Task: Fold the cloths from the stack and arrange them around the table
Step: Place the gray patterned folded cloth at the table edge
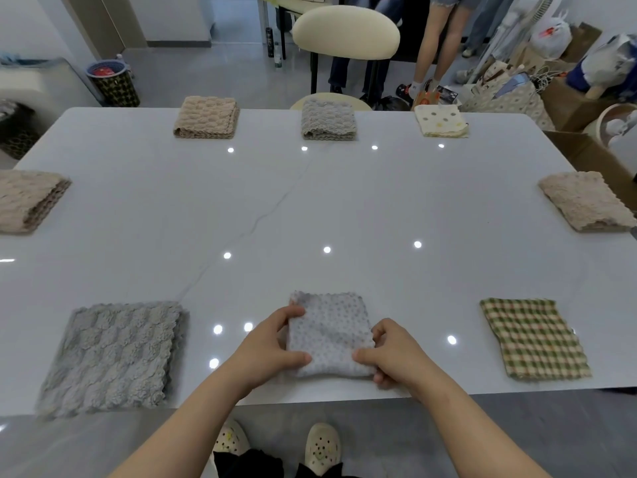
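Along the near edge of the table (310, 208), a folded grey textured cloth (110, 357) lies flat at far left. The left hand (272, 343) pinches the left edge of the folded grey dotted cloth (331, 332), which rests on the tabletop at centre. The right hand (393, 353) pinches its right edge. A folded plaid cloth (534, 339) lies apart at right.

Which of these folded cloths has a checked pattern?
The green checked cloth, near right on the table; the others are textured beige or grey, or spotted like the dotted grey cloth beside it.
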